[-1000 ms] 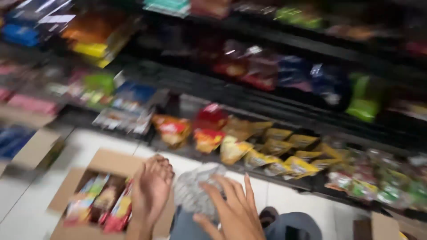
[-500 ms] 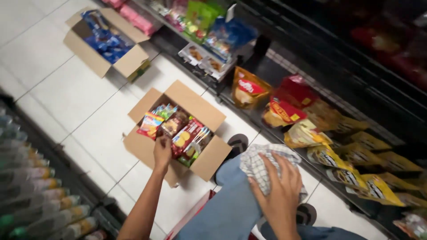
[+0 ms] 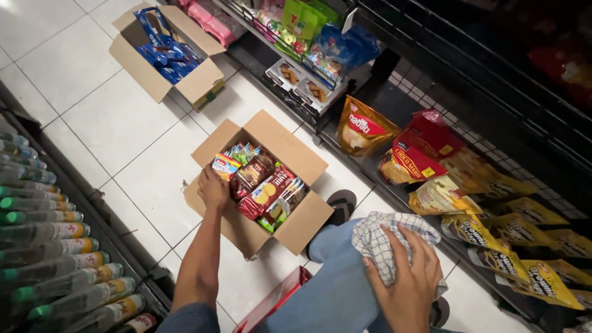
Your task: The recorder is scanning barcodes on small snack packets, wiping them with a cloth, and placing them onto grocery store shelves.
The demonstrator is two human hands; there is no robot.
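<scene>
Currently a snack packet [image 3: 226, 166] is gripped by the left hand [image 3: 214, 189] at the near-left edge of the open cardboard box [image 3: 290, 154]; a checked cloth [image 3: 394, 237], right of the box, is pressed flat on the knee by the right hand [image 3: 410, 280]. Judged step: pulling stock; a clean lift is needed next.

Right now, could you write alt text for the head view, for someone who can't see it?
A crouching person's left hand reaches into an open cardboard box of snack packs on a white tiled floor, while the right hand presses a checked cloth on their knee. Low shelves of snack bags stand ahead.
</scene>
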